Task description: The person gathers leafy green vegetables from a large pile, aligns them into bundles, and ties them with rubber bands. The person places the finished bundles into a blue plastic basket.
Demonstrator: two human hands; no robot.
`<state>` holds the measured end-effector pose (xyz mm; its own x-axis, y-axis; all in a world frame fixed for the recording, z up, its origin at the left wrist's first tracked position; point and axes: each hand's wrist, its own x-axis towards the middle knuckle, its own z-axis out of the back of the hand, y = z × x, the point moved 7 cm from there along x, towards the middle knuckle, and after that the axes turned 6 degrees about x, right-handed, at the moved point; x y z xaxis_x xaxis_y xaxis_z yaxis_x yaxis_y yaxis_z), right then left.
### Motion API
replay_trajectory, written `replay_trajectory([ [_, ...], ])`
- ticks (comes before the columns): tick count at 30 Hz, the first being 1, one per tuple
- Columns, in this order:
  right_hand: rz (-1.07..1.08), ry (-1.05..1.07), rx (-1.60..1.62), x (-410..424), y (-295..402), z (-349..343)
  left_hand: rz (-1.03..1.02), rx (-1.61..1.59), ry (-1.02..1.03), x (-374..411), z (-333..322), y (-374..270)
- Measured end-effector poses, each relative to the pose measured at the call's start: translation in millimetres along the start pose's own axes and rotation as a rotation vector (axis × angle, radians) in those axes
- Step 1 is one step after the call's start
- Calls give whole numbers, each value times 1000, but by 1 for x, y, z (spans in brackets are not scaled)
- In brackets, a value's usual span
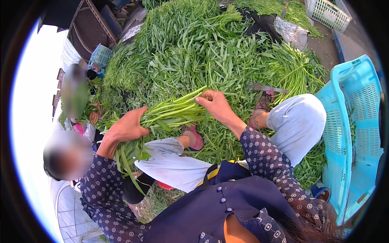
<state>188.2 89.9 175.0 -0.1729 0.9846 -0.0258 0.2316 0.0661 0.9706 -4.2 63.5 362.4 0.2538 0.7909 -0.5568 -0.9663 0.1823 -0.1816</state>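
A bunch of leafy green stems, apparently water spinach [173, 114], is gripped around its middle by my left hand [126, 124]. Its pale cut ends point right, and its leaves hang down past my left wrist. At those cut ends, my right hand [217, 104] pinches a stem between thumb and fingertips. Below and beyond both hands spreads a large heap of the same greens [182, 66]. To the right, a sheaf with its stems aligned [293, 73] lies on the heap. A thin-tined metal tool [267, 87] rests beside my right shoe [262, 106].
A tall light-blue plastic crate [337, 121] stands at my right, a blue container [321, 192] near its base. A white crate [328, 13] and a plastic sack [291, 32] are at the far right. Close on my left are other people, one person's hand [94, 117] among greens.
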Motion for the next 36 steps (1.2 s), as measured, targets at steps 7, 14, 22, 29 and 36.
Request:
replay_trajectory([
  [7,-174,-310,-529,-15,-75,99,-96,484,-121,-15,8,-5],
  [14,268,-241,-645,-2,14,82,-449,1234,-364,-40,-5,-39],
  [22,267,863,-674,25,82,-40,-855,1197,-631,-83,13,-76],
  [29,-123,1133,2,-20,33,-47,-732,1248,-757,-83,42,-63],
  [36,-263,1090,375,-54,53,-63,-711,1083,-957,-50,49,-50],
])
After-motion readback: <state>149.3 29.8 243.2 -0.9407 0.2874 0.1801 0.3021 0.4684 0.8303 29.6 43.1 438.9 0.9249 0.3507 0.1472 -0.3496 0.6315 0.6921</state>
